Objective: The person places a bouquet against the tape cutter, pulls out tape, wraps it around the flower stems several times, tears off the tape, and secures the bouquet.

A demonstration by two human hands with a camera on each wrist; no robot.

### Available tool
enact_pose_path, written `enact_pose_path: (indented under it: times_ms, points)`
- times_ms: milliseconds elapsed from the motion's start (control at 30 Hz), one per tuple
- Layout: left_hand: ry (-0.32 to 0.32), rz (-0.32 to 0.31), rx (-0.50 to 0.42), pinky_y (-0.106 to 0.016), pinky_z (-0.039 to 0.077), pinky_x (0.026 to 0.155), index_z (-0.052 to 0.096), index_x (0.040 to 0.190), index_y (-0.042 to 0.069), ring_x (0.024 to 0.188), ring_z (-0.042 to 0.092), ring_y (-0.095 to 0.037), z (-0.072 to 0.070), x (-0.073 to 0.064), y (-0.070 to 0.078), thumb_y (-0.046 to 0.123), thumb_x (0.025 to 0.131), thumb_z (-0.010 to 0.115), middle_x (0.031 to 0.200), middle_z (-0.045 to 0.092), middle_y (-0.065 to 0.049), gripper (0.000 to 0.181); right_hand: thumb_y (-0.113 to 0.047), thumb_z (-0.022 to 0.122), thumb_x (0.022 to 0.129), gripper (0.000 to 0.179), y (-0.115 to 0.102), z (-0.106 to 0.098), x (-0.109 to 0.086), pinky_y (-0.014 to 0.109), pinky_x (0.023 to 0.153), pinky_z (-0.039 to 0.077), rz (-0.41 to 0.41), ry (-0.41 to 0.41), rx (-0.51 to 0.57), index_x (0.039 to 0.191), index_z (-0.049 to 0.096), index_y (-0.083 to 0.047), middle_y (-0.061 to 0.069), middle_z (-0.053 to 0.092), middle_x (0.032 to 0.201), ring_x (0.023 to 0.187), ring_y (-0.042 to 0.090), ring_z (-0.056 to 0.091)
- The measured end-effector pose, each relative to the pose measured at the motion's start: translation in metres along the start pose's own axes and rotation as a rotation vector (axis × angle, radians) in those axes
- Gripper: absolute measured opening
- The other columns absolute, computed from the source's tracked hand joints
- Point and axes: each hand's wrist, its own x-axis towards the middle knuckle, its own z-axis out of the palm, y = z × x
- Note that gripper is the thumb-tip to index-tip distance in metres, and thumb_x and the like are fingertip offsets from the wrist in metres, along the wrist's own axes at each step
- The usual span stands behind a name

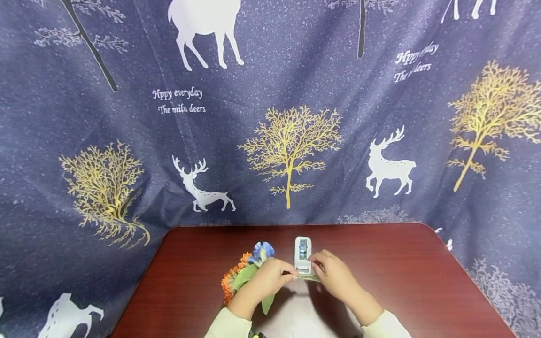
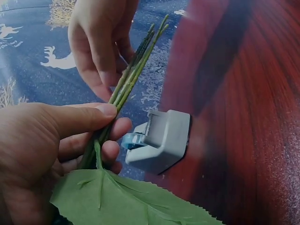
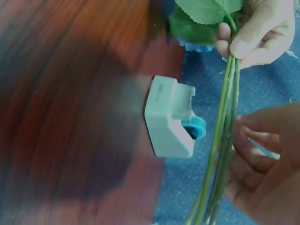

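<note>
My left hand (image 1: 269, 278) grips a bundle of green flower stems (image 2: 129, 84) between thumb and fingers, just below a broad green leaf (image 2: 126, 199). Artificial flowers top the bundle: a blue flower (image 1: 263, 252) and orange flowers (image 1: 231, 281), lying left of the left hand in the head view. My right hand (image 3: 267, 154) is at the bare part of the stems, its curled fingertips pinching at their side. A glossy patch shows on the stems there; whether it is tape is unclear. Beyond the stems stands a pale tape dispenser (image 1: 303, 256) with a blue roll (image 3: 194, 127).
The dispenser stands on a reddish-brown wooden table (image 1: 380, 253). Behind the table hangs a dark blue cloth (image 1: 253, 94) printed with deer and trees. A glare patch lies on the tabletop near the front.
</note>
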Motion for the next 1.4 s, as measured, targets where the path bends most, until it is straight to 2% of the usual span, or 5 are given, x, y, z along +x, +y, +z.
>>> enact_pose_path:
  times_ms: [267,667,1033,1233,1400]
  points:
    - [0.008,0.026,0.058,-0.019,0.056,0.080,0.081,0.095,0.016,0.086,0.072,-0.004,0.008,0.001,-0.006,0.016,0.089,0.074,0.092,0.079,0.006,0.009,-0.008,0.072,0.086,0.008,0.001,0.017,0.012,0.042,0.076,0.056,0.080,-0.025,-0.060,0.093,0.076,-0.007,0.003,0.066,0.084,0.078,0.019,0.064]
    - [0.026,0.030,0.120,-0.020,0.056,0.078,0.080,0.092,0.018,0.084,0.072,-0.006,0.016,0.002,-0.011,0.016,0.089,0.075,0.090,0.079,0.007,0.007,-0.019,0.076,0.084,0.008,-0.001,0.030,0.021,0.042,0.070,0.054,0.140,-0.090,-0.096,0.080,0.075,-0.012,0.004,0.064,0.081,0.075,0.022,0.062]
    - [0.028,0.036,0.128,-0.017,0.053,0.072,0.079,0.089,0.019,0.079,0.069,-0.002,0.023,0.002,-0.017,0.018,0.089,0.075,0.085,0.077,0.009,0.005,-0.017,0.079,0.081,0.010,0.002,0.040,0.019,0.041,0.070,0.054,0.171,-0.043,-0.027,0.079,0.071,-0.012,0.001,0.061,0.080,0.074,0.019,0.060]
    - [0.046,0.063,0.128,-0.017,0.052,0.069,0.078,0.086,0.017,0.074,0.068,-0.003,0.024,0.002,-0.016,0.016,0.088,0.075,0.081,0.076,0.008,0.004,-0.016,0.078,0.080,0.012,-0.003,0.041,0.019,0.042,0.068,0.052,0.182,-0.024,-0.056,0.077,0.067,-0.013,0.002,0.060,0.078,0.071,0.021,0.060]
    - [0.035,0.036,0.116,-0.017,0.053,0.072,0.078,0.087,0.017,0.076,0.068,-0.002,0.025,0.004,-0.017,0.013,0.087,0.076,0.082,0.076,0.009,0.004,-0.014,0.077,0.080,0.012,-0.005,0.042,0.020,0.043,0.066,0.053,0.175,0.003,-0.081,0.077,0.066,-0.012,0.004,0.061,0.079,0.070,0.023,0.061]
